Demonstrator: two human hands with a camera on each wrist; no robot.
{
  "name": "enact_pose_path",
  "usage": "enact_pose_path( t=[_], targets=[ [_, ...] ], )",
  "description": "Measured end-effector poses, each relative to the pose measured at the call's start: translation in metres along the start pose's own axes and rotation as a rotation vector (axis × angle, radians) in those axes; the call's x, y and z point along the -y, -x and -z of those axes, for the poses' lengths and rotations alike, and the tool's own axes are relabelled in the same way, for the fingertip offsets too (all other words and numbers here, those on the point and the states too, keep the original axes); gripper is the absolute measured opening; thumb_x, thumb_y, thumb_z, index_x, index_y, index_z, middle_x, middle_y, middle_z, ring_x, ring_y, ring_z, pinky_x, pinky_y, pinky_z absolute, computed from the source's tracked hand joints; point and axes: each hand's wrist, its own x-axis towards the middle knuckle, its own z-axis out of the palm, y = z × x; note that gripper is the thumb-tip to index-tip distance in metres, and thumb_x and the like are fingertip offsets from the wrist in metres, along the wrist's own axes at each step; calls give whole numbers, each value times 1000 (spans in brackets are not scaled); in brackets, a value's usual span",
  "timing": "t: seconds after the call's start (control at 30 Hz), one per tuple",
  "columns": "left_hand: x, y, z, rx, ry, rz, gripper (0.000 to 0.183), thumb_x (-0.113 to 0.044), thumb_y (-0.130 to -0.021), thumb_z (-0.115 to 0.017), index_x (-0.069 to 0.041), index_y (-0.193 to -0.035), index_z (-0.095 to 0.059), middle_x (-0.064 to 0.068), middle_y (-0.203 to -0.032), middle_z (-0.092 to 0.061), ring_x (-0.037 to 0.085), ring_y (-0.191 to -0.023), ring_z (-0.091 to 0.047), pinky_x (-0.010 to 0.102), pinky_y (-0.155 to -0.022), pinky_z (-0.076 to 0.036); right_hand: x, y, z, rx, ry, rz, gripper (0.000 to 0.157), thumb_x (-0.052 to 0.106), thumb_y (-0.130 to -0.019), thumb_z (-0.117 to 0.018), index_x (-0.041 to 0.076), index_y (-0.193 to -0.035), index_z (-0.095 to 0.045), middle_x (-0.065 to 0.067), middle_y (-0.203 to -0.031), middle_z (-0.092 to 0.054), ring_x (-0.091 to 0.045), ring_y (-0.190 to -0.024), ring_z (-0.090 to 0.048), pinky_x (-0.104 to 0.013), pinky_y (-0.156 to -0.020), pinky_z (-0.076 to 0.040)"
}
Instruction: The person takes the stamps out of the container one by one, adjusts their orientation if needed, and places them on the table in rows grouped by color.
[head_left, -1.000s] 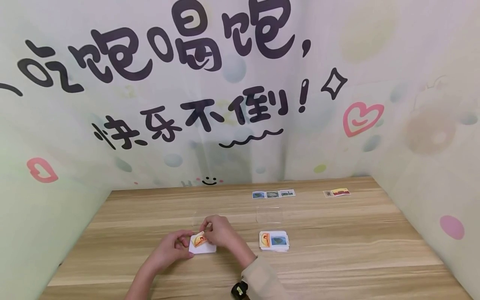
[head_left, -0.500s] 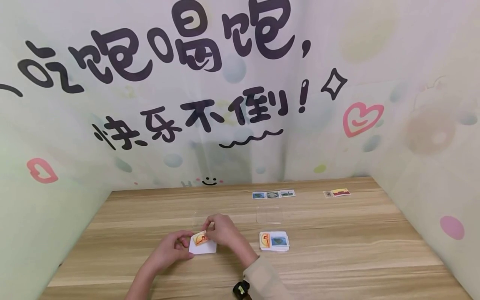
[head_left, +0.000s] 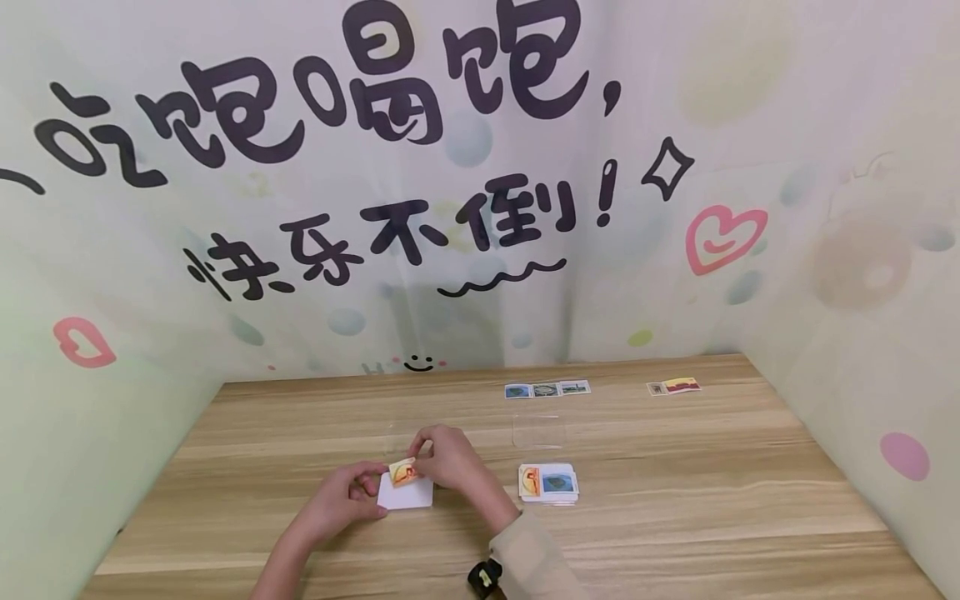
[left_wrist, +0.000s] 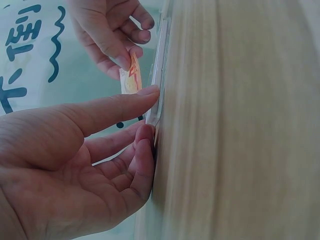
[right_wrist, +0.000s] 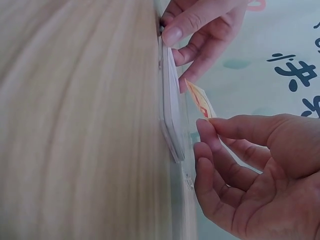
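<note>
In the head view my left hand [head_left: 337, 502] grips a white stack of cards [head_left: 405, 498] at its left end, thumb at the near edge and fingers at the far one. The right hand [head_left: 447, 458] pinches a small orange stamp [head_left: 402, 473] between thumb and forefinger, over the far part of that stack. From the right wrist, the stamp [right_wrist: 200, 100] shows raised off the white face, slightly bent, with its lower corner in the fingertips. In the left wrist view, the left thumb and fingers hold the stack's [left_wrist: 159, 75] edges, low by the table.
A second white card stack [head_left: 547, 493] bearing an orange and a blue stamp lies to the right. Behind it is a clear plastic piece [head_left: 538, 431]. Several stamps [head_left: 546, 389] lie in a row at the back, with two more [head_left: 681, 385] at the back right. A printed curtain [head_left: 480, 325] closes the rear.
The orange stamp has moved slightly right and away over the white stack, carried by the right hand. The left hand has stayed in place.
</note>
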Motion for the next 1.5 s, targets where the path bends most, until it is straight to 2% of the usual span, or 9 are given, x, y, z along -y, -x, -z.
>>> enact_pose_path(
  t=[0.4,0.87,1.07,1.3,1.5],
  targets=[
    [-1,1,0,14,27,-25,57,6,-80,-83,16,-131,-60,9,-95,-57,20,-78,-50,25,-65,-43,-1,1,4,-17,-12,4,10,-4,-89,-73,6,-89,-73,0,-68,-61,-10,-57,-50,-22,-52,-38],
    [-3,2,0,4,12,-2,56,5,-81,-83,16,-131,-60,9,-95,-57,20,-78,-48,24,-65,-42,-1,3,9,-28,-28,3,9,-2,-90,-73,6,-90,-72,-1,-72,-62,-11,-59,-50,-24,-53,-38],
    [-3,2,0,0,5,2,56,5,-81,-83,16,-131,-59,9,-95,-57,20,-79,-49,24,-65,-42,-3,2,11,-34,2,13,9,-2,-89,-73,7,-90,-72,1,-71,-59,-11,-59,-49,-23,-53,-38],
    [-3,3,1,3,0,-15,58,6,-79,-84,16,-131,-60,8,-94,-58,18,-77,-50,24,-64,-42,-6,3,19,-37,7,6,7,0,-91,-72,7,-92,-72,0,-73,-59,-12,-62,-50,-23,-54,-38],
    [-3,1,-1,-5,-5,-4,59,5,-79,-84,15,-132,-60,8,-95,-58,19,-78,-49,24,-64,-42,-8,6,26,-33,6,-7,6,1,-92,-72,6,-94,-72,-1,-77,-61,-12,-64,-51,-24,-55,-40]
  ],
)
